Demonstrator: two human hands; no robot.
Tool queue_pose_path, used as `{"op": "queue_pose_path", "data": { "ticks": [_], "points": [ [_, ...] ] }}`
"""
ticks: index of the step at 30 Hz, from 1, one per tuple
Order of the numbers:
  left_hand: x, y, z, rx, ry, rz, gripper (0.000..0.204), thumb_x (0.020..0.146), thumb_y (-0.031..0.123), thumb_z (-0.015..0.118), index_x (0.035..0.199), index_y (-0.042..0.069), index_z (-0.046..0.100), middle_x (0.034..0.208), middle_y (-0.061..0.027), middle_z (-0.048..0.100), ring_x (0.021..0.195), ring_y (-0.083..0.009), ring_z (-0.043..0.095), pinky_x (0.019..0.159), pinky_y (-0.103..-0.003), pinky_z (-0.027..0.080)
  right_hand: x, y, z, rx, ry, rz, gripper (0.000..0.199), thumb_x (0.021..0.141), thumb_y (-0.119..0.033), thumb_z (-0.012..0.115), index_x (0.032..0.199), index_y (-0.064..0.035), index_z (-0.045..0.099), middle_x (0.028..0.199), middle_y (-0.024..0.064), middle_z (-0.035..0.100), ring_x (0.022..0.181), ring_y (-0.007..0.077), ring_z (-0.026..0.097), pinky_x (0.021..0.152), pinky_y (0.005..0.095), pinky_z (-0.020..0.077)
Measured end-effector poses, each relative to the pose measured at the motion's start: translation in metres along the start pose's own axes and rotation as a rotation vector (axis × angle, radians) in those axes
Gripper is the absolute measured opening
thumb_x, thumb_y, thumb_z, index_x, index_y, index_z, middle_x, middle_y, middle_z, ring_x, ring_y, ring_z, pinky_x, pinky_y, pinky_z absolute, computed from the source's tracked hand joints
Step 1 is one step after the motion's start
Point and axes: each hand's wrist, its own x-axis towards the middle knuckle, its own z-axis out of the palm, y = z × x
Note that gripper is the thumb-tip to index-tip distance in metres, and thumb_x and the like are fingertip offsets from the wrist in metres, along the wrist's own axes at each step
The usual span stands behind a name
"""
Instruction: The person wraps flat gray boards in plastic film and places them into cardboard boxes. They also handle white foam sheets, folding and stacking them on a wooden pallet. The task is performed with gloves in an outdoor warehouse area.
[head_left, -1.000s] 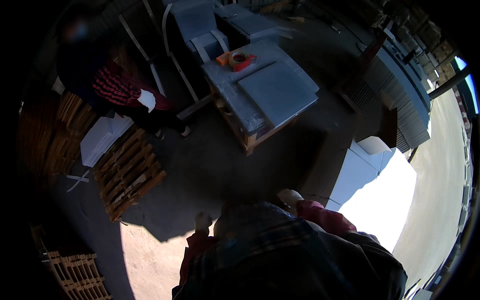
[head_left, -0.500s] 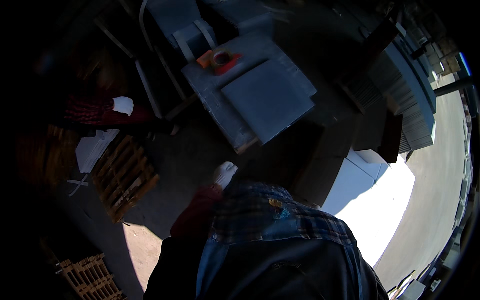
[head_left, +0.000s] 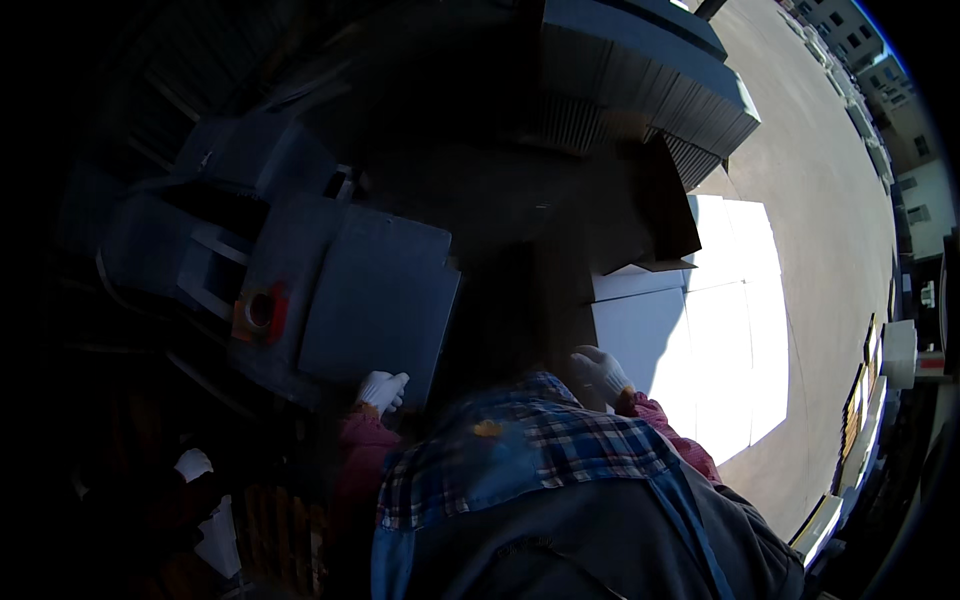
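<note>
The left hand (head_left: 383,390) was curled, its grip impossible to tell, near the grey sheet (head_left: 378,290) on the worktop (head_left: 300,240), the released right hand (head_left: 598,372) near the white stack (head_left: 640,335); a stray left-hand knock might have skewed the sheet.

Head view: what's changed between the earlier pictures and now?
The view has swung right, so the table and red tape dispenser sit farther left. The left hand now overlaps the grey panel; contact is unclear. The right hand, mostly hidden just before, shows. The dispenser still lies beside the panel.
</note>
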Motion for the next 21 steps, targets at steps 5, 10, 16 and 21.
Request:
{"op": "queue_pose_path", "data": {
  "ticks": [5, 10, 16, 21],
  "points": [
    [0.027, 0.011, 0.0, 0.03, -0.013, -0.185, 0.04, 0.097, 0.035, 0.07, 0.083, -0.003, 0.072, 0.074, -0.0156, 0.072, 0.062, -0.0272, 0.068, 0.057, -0.04, 0.055, 0.048, -0.096, -0.084, 0.253, 0.326, -0.084, 0.036, 0.102, -0.029, 0.064, 0.125, -0.0017, 0.069, 0.111, 0.0123, 0.073, 0.101, 0.0227, 0.069, 0.086, 0.0315, 0.0547],
    [0.127, -0.185, -0.001, 0.854, -0.06, 0.066, 0.05, 0.098, 0.048, 0.062, 0.103, -0.001, 0.076, 0.108, -0.0206, 0.075, 0.102, -0.0363, 0.072, 0.084, -0.047, 0.055, 0.134, -0.076, -0.164, 0.363, 0.63, -0.208, 0.028, 0.099, -0.021, 0.067, 0.12, -0.0037, 0.07, 0.104, 0.0084, 0.073, 0.094, 0.0184, 0.068, 0.085, 0.0293, 0.054],
    [0.076, -0.019, 0.043, 0.585, -0.145, -0.119, 0.054, 0.096, 0.051, 0.062, 0.109, 0.0, 0.075, 0.112, -0.0208, 0.074, 0.107, -0.0376, 0.07, 0.088, -0.046, 0.054, 0.217, -0.059, -0.228, 0.072, 0.686, -0.009, 0.044, 0.095, -0.034, 0.065, 0.131, -0.0098, 0.065, 0.123, 0.0159, 0.072, 0.113, 0.0349, 0.068, 0.099, 0.0399, 0.0527],
    [0.067, 0.144, 0.022, 0.816, -0.18, -0.056, 0.057, 0.095, 0.054, 0.061, 0.113, 0.001, 0.075, 0.115, -0.0209, 0.074, 0.111, -0.0387, 0.069, 0.091, -0.046, 0.053, 0.256, -0.088, -0.231, -0.372, 0.462, 0.272, 0.079, 0.085, -0.042, 0.078, 0.151, -0.0165, 0.043, 0.149, 0.0192, 0.052, 0.131, 0.0413, 0.055, 0.105, 0.049, 0.0509]
  ]
}}
